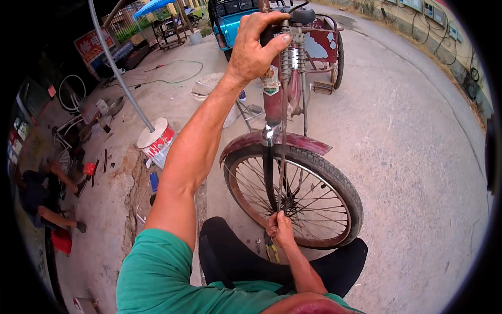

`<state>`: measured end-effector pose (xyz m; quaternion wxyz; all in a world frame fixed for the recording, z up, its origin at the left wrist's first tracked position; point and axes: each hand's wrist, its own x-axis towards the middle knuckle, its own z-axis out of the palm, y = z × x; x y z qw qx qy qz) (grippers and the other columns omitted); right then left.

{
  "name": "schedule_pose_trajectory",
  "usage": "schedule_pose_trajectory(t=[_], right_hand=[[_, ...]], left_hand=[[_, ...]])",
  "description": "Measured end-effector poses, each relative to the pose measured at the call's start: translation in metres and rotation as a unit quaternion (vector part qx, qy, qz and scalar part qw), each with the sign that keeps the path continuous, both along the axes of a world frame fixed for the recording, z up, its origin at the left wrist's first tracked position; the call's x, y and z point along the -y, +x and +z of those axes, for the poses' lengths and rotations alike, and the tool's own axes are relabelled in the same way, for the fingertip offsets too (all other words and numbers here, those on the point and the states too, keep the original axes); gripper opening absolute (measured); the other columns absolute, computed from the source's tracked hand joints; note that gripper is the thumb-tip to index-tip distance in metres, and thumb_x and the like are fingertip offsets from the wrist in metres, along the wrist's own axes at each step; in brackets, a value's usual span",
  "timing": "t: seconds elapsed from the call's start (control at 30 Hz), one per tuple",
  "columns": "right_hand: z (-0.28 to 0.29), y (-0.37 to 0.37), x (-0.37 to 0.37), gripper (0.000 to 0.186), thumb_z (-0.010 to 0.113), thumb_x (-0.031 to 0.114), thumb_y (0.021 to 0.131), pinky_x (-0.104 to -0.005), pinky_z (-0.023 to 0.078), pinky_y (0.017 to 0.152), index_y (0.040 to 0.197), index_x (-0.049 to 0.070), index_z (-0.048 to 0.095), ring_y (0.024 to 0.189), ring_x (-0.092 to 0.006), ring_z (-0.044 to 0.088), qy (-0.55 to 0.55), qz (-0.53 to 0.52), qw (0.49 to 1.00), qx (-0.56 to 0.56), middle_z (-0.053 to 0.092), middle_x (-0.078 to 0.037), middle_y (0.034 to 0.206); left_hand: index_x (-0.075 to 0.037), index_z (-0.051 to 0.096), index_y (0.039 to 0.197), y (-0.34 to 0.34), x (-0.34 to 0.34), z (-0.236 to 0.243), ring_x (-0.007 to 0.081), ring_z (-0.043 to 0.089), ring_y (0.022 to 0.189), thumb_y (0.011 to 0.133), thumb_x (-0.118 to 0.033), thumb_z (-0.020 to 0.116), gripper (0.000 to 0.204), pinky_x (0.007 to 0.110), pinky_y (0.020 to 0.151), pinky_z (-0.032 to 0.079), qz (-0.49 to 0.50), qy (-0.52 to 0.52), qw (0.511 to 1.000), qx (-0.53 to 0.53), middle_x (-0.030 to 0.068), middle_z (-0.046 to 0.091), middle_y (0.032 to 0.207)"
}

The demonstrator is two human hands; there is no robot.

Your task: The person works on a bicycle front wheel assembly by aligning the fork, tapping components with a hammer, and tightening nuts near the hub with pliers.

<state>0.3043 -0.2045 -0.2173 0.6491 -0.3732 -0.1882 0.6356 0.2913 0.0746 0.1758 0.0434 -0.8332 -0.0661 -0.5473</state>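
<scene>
An old maroon cargo tricycle stands in front of me, its front wheel (314, 193) nearest and a rusty mudguard (246, 142) over the tyre. My left hand (253, 49) is stretched far out and gripping the top of the steering column (272, 99), beside a coil spring (293, 57). Low down, my right hand (281, 230) is closed on a thin rod (283, 157) that runs along the fork to the wheel hub. Yellow-handled pliers (272, 252) hang just below that hand; whether it holds them I cannot tell. My knees in black trousers (235, 261) are below.
A metal pole (117, 68) stands in a red-and-white bucket base (156, 140) to the left. A crouched person (39, 196) works by a bicycle (65, 141) at the far left. A blue vehicle (230, 18) is parked behind. Cracked concrete (418, 157) stretches to the right.
</scene>
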Motion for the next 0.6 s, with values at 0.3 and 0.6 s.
schedule_pose_trajectory(t=[0.3,0.6], right_hand=[[0.027,0.023,0.037,0.061,0.050,0.062,0.096,-0.0265,0.025,0.046,0.066,0.009,0.044,0.045,-0.0101,0.027,0.067,0.243,0.939,-0.236,0.028,0.004,0.052],[0.011,0.005,0.023,0.051,0.048,0.048,0.104,-0.0260,0.032,0.045,0.077,0.005,0.056,0.049,-0.0087,0.041,-0.012,-0.175,0.962,0.207,0.044,0.001,0.058]], left_hand=[[-0.010,0.062,0.126,0.003,0.007,0.004,0.0251,0.050,0.115,0.088,-0.028,0.065,0.042,0.037,0.102,0.039,0.015,-0.023,1.000,-0.011,0.0085,0.060,0.115],[-0.010,0.062,0.128,0.001,0.006,0.003,0.0252,0.049,0.113,0.088,-0.025,0.064,0.043,0.037,0.102,0.038,0.008,-0.015,1.000,-0.008,0.0084,0.061,0.114]])
